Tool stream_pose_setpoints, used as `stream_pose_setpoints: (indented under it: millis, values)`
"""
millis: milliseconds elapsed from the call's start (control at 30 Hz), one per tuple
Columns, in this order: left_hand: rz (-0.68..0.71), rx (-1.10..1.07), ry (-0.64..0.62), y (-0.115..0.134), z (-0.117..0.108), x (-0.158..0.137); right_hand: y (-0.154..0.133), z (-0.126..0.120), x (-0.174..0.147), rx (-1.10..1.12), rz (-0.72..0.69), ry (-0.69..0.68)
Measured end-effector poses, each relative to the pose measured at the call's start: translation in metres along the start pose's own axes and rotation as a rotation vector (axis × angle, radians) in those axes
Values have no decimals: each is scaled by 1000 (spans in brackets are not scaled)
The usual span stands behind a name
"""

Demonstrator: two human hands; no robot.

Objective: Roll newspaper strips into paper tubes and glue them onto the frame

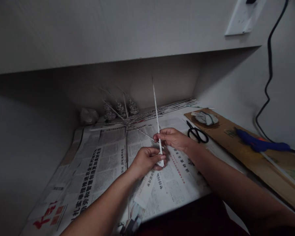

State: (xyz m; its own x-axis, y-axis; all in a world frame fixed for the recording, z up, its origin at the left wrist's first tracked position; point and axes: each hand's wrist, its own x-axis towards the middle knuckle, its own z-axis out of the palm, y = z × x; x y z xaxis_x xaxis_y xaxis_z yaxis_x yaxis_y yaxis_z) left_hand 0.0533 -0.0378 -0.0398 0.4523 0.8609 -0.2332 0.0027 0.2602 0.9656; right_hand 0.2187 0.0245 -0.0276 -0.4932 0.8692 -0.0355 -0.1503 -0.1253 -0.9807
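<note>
A thin white paper stick [156, 105], rolled from a strip, stands nearly upright between my hands, its tip pointing away toward the back wall. My left hand [147, 159] pinches its wider lower end, where a flap of paper shows. Just above, my right hand [170, 137] closes its fingers round the stick's middle part. Below the hands lies a loose printed paper strip [146, 190]. Newspaper [113, 154] covers the table beneath. Beyond my left hand, several paper sticks cross at a woven centre [127, 122].
Behind lie a bundle of paper sticks [167, 108], several small woven pieces [133, 107] and a crumpled plastic bag [88, 115]. On the right are black scissors [198, 133], a cardboard sheet [226, 141] with a folded cloth [206, 118], and a blue glue gun [258, 141] with a cord.
</note>
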Motion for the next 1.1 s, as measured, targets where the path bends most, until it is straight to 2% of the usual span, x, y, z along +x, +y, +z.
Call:
stream_pose_setpoints:
  millis: [133, 267, 333, 467, 633, 767, 800, 933, 967, 1067, 1100]
  values:
    - [-6, 18, 0, 1, -1, 0, 3, -2, 1, -89, -47, 107]
    - [-1, -2, -1, 3, -2, 0, 1, -3, -1, -111, -14, -37]
    - [-9, -11, 1, 4, -2, 0, -1, -3, -2, -92, 6, -58]
    - [-35, -26, -8, 5, 0, -1, -2, -2, -2, -11, -16, 98]
    - [-37, -44, 13, 6, 1, -2, -3, -4, -3, 4, 24, -59]
    - [-28, -8, -27, 4, 1, -2, -3, -3, -2, 19, -29, 99]
    - [-20, -8, -30, 3, 1, -1, -3, -4, -2, 24, -39, 101]
    - [-9, -28, -3, 2, 0, 0, -5, -4, -4, 10, 24, -91]
    - [-15, -27, -2, 2, 0, 0, -6, -4, -4, 4, 36, -88]
    - [-25, -17, -10, 3, 0, 0, -5, -4, -4, -8, -2, 60]
    - [-22, -17, -10, 3, 0, 0, -5, -5, -4, -9, -13, 67]
